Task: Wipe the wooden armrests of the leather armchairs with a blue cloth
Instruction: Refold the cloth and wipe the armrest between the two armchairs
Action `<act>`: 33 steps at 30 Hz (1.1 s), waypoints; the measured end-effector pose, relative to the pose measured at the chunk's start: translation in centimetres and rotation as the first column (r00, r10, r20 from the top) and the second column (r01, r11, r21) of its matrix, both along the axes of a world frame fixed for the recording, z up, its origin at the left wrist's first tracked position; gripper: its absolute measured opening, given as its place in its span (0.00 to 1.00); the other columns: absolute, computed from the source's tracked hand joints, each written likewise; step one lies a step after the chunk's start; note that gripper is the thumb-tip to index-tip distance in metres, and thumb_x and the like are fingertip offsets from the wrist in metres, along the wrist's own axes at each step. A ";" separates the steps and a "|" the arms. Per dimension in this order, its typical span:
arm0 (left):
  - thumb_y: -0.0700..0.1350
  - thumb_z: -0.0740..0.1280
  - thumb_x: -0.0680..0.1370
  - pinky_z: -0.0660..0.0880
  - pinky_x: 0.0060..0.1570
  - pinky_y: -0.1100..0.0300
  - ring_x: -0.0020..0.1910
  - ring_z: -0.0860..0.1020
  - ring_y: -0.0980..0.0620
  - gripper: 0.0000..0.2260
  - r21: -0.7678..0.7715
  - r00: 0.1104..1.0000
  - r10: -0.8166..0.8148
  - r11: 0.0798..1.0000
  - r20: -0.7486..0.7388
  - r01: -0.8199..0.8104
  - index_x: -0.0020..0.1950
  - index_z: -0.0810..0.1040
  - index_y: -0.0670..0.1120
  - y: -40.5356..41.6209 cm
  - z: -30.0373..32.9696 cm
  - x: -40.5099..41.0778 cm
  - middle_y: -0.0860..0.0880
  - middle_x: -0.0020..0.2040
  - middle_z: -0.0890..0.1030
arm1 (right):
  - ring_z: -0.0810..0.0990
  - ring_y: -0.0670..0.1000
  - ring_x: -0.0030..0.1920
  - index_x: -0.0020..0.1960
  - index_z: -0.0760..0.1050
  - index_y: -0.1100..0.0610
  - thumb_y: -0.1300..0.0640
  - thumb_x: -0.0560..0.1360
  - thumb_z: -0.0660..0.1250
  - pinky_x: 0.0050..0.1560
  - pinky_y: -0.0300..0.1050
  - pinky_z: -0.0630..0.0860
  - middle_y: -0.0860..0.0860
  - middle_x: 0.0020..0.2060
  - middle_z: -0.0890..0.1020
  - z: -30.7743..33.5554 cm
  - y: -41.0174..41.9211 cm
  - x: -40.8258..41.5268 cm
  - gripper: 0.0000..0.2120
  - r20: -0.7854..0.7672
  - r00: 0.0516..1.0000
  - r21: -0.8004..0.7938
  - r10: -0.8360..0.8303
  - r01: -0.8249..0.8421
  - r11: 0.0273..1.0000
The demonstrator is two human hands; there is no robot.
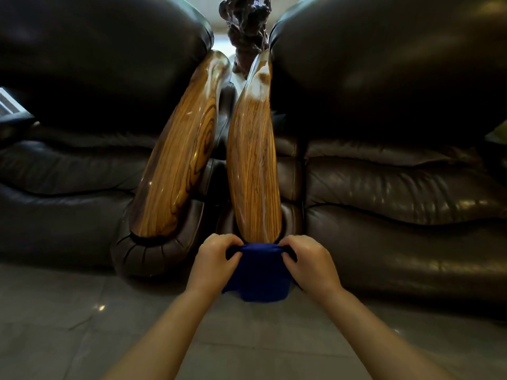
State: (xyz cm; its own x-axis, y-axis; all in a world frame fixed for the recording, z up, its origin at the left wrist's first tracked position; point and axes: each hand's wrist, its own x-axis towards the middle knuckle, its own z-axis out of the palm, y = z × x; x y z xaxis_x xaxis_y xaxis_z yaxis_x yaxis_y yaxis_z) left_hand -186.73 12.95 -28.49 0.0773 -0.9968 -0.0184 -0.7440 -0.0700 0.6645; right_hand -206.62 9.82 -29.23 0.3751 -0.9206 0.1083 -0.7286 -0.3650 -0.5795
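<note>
Your left hand (215, 257) and right hand (307, 259) each pinch an upper corner of the blue cloth (259, 272), fingers closed on the fabric, which hangs over the near end of the right wooden armrest (253, 171). Just beside it lies the left wooden armrest (181, 154), angled away. Dark leather armchairs (397, 187) flank both. A gnarled dark carving (245, 28) stands behind, between the chair backs.

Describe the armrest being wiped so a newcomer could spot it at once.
Two dark leather armchairs stand side by side, their wooden armrests meeting mid-frame. It is the right armrest, straight-grained, its near end under the blue cloth held by both hands; the left armrest shows swirling grain, uncovered.
</note>
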 end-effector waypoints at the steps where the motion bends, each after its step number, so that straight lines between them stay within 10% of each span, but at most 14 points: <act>1: 0.40 0.68 0.73 0.67 0.45 0.71 0.44 0.72 0.62 0.08 -0.018 1.000 -0.006 1.000 0.014 0.006 0.50 0.78 0.51 -1.0 -0.6 0.1 0.52 0.47 0.77 | 0.77 0.43 0.43 0.48 0.77 0.52 0.60 0.73 0.65 0.46 0.37 0.75 0.47 0.42 0.81 -0.5 -1.1 0.3 0.06 0.004 1.000 -0.010 -0.008 0.008 1.000; 10: 0.40 0.65 0.75 0.69 0.54 0.65 0.55 0.74 0.55 0.11 -0.227 0.997 -0.008 0.974 0.082 0.027 0.57 0.76 0.47 -9.8 -4.0 0.7 0.48 0.55 0.78 | 0.78 0.50 0.48 0.52 0.76 0.56 0.62 0.73 0.66 0.52 0.48 0.76 0.53 0.45 0.82 -4.3 -9.9 2.9 0.08 0.053 0.986 -0.167 -0.156 0.163 0.972; 15: 0.43 0.56 0.78 0.51 0.72 0.48 0.75 0.51 0.50 0.25 -0.323 0.959 0.094 0.946 0.266 -0.003 0.74 0.52 0.48 -7.8 -8.2 -1.1 0.49 0.75 0.53 | 0.54 0.47 0.74 0.72 0.59 0.55 0.55 0.77 0.61 0.73 0.51 0.55 0.51 0.73 0.60 -9.3 -5.7 4.0 0.25 0.204 0.898 -0.128 -0.389 0.419 0.899; 21: 0.48 0.49 0.79 0.41 0.72 0.49 0.75 0.44 0.53 0.25 -0.211 0.891 -0.123 0.949 0.436 0.235 0.74 0.46 0.48 -7.0 -13.4 -1.7 0.49 0.76 0.50 | 0.50 0.43 0.74 0.73 0.44 0.47 0.51 0.78 0.49 0.74 0.43 0.52 0.42 0.74 0.50 -13.9 -1.2 8.5 0.26 0.481 0.756 -0.012 -0.444 0.512 0.859; 24: 0.53 0.47 0.78 0.35 0.72 0.43 0.74 0.35 0.54 0.27 -0.174 0.877 -0.088 0.966 0.472 0.191 0.74 0.38 0.51 -8.2 -14.9 -1.9 0.50 0.76 0.39 | 0.47 0.43 0.75 0.73 0.40 0.49 0.49 0.78 0.46 0.74 0.48 0.51 0.45 0.75 0.48 -14.3 -3.1 9.7 0.26 0.309 0.799 -0.025 -0.515 0.548 0.836; 29: 0.52 0.48 0.78 0.39 0.72 0.46 0.74 0.36 0.57 0.25 -0.236 0.985 -0.031 0.969 0.167 0.070 0.73 0.40 0.56 -10.2 -15.8 -2.0 0.55 0.75 0.42 | 0.47 0.46 0.75 0.74 0.41 0.52 0.48 0.78 0.44 0.73 0.49 0.51 0.48 0.75 0.49 -14.9 -6.2 10.2 0.27 0.191 0.840 -0.141 -0.508 0.536 0.832; 33: 0.51 0.47 0.79 0.37 0.73 0.51 0.75 0.40 0.56 0.23 -0.328 0.999 -0.008 0.945 -0.049 -0.009 0.73 0.45 0.58 -11.9 -15.5 -1.5 0.61 0.75 0.42 | 0.54 0.45 0.74 0.74 0.47 0.51 0.49 0.79 0.47 0.71 0.43 0.58 0.49 0.74 0.56 -14.5 -8.6 10.5 0.25 0.451 0.646 -0.031 -0.616 0.701 0.712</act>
State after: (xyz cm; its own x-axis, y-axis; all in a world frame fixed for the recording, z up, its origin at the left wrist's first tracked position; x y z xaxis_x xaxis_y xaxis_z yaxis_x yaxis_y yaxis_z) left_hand -188.20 1.04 -43.94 0.0849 -0.9483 0.3057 -0.7098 0.1577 0.6866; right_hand -196.11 1.22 -43.70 -0.4363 -0.8503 0.2944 -0.5512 -0.0060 -0.8343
